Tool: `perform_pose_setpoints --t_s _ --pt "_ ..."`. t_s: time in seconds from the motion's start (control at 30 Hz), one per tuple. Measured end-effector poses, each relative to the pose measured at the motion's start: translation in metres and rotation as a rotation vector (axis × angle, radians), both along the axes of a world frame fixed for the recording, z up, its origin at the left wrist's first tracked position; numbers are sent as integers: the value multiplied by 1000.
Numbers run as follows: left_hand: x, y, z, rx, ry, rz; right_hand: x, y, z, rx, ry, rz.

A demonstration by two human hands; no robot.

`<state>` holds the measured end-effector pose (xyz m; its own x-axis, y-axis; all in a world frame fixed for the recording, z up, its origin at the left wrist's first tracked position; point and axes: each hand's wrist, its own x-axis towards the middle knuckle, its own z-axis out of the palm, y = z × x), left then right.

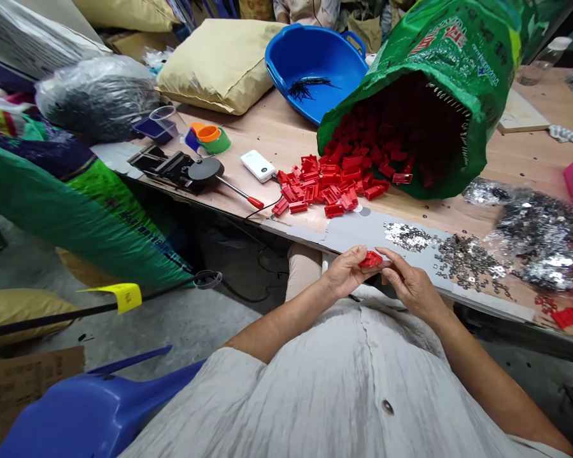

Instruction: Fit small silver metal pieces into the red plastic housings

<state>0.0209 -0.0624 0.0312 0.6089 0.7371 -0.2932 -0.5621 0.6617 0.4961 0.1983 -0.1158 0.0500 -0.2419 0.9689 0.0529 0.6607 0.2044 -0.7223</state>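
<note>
My left hand (344,275) pinches a small red plastic housing (371,259) between thumb and fingers, in front of the table edge. Close against its right side is my right hand (409,285), thumb and forefinger drawn together at the part; whatever they grip is too small to make out. Beyond the hands lies a heap of similar red plastic housings (332,181), spilling from the mouth of a green woven sack (477,121). To the right of the hands are a pile of shiny small metal pieces (408,236) and a darker pile of small metal parts (470,262).
A hand press with a red-tipped lever (205,170) stands at the table's left edge, near a white power bank (258,165). Behind are a blue basin (293,60) and a beige sack (219,63). Bagged metal parts (539,222) lie right; a blue chair (86,407) stands lower left.
</note>
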Motion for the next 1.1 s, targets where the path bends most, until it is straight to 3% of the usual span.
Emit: perform_pose_setpoints --t_s 0.17,0.37,0.53,0.7,0.9,1.1 --pt "5 -8 4 -131 -8 36 -5 -2 4 59 -67 -7" --pt "8 -15 3 -130 -31 76 -10 -3 -2 159 -63 -125" --pt "11 -18 -2 -90 -84 103 -15 -5 -6 96 123 -216" --pt "9 -19 4 -48 -14 184 -16 -7 -5 38 190 -317" --pt "11 -25 7 -33 -16 236 -24 -10 -9 -83 194 -270" --pt "14 -28 7 -27 -31 276 -36 -12 -15 -114 365 -340"
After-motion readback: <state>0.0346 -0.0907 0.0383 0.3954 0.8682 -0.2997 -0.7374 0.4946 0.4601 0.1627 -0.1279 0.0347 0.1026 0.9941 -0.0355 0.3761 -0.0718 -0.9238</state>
